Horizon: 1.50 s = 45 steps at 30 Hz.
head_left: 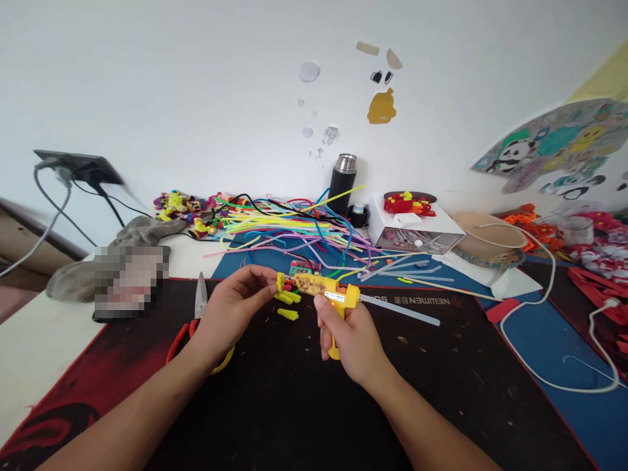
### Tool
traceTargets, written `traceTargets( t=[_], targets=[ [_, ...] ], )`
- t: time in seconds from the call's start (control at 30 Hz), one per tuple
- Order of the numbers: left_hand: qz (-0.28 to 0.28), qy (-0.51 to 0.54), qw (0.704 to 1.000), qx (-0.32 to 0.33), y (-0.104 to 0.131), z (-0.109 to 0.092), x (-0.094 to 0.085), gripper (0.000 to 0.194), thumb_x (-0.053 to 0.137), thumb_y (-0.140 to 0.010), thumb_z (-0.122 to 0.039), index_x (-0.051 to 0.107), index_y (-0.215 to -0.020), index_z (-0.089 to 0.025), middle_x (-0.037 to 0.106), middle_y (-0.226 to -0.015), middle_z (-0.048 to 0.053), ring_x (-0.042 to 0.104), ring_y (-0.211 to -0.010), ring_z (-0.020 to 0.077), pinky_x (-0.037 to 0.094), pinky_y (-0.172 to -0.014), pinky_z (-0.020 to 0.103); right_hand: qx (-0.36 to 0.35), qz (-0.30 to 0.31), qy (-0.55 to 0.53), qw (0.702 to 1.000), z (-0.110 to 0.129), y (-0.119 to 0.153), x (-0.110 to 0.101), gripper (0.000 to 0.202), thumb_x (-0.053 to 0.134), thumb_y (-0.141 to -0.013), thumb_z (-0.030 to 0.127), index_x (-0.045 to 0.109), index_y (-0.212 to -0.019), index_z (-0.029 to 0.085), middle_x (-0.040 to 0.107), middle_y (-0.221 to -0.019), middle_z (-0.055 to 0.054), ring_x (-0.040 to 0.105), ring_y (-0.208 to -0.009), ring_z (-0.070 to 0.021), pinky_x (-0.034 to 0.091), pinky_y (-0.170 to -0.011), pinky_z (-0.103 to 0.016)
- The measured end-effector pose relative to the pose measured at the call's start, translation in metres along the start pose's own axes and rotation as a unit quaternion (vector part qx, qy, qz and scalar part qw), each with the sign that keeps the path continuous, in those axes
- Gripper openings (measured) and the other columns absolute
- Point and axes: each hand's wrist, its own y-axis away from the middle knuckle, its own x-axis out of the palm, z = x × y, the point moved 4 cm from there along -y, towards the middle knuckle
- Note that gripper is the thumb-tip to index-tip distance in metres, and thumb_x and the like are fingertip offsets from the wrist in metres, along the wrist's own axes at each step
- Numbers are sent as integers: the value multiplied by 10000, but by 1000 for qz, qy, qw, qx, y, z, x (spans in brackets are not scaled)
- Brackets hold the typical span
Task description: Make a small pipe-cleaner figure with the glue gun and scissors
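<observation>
My right hand is wrapped round the handle of a yellow glue gun, its nozzle pointing left. A translucent glue stick sticks out of the gun's back end. Between the fingertips of my left hand is a small yellow fuzzy piece, right at the nozzle. Whether nozzle and piece touch is too small to tell. Several more yellow pieces lie on the black mat just below. Scissors with red and yellow handles lie partly hidden under my left wrist.
Colourful pipe cleaners are heaped at the back, before a black thermos. A white drawer box and a round basket stand at the back right. A white cable curves along the right; a phone-like object lies left.
</observation>
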Motion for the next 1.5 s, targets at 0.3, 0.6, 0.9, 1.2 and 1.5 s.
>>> traceTargets(
  t=[0.3, 0.6, 0.9, 1.2, 1.5],
  targets=[
    [4, 51, 999, -9, -3, 8, -3, 341, 1006, -699, -396, 806, -908, -215, 760, -868, 41, 692, -811, 191, 567, -741, 269, -3, -4, 0, 1000, -2, -1, -1, 619, 611, -910, 806, 560, -680, 234, 517, -396, 34, 553, -377, -148, 423, -485, -264],
    [4, 73, 997, -19, -2, 10, -2, 326, 1010, -700, -357, 813, -914, -211, 759, -865, 28, 680, -812, 166, 551, -742, 239, 2, 1, 4, 1000, 0, 0, 1, 616, 615, -907, 793, 558, -663, 231, 528, -400, 30, 545, -372, -137, 412, -477, -261],
    [-32, 109, 994, 1, -12, 3, -15, 341, 1027, -655, -282, 826, -912, -182, 748, -888, 25, 645, -783, 134, 532, -720, 200, 36, 22, -2, 999, -7, -2, 6, 608, 650, -871, 799, 582, -700, 220, 520, -404, 48, 543, -366, -134, 411, -457, -248],
    [20, 209, 969, -133, -4, 3, 3, 490, 1069, -545, -243, 886, -995, -177, 780, -847, 61, 665, -712, 141, 543, -639, 208, -10, 22, -157, 987, 1, -9, 2, 617, 678, -873, 793, 675, -820, 178, 491, -415, 76, 531, -353, -121, 372, -447, -227],
    [72, 225, 955, -177, 1, 13, 10, 494, 1061, -584, -233, 877, -1033, -145, 773, -865, 76, 643, -702, 129, 516, -617, 198, -47, 11, -164, 985, 1, -9, 4, 603, 702, -896, 771, 694, -846, 170, 502, -423, 71, 550, -369, -125, 424, -462, -228]
  ],
)
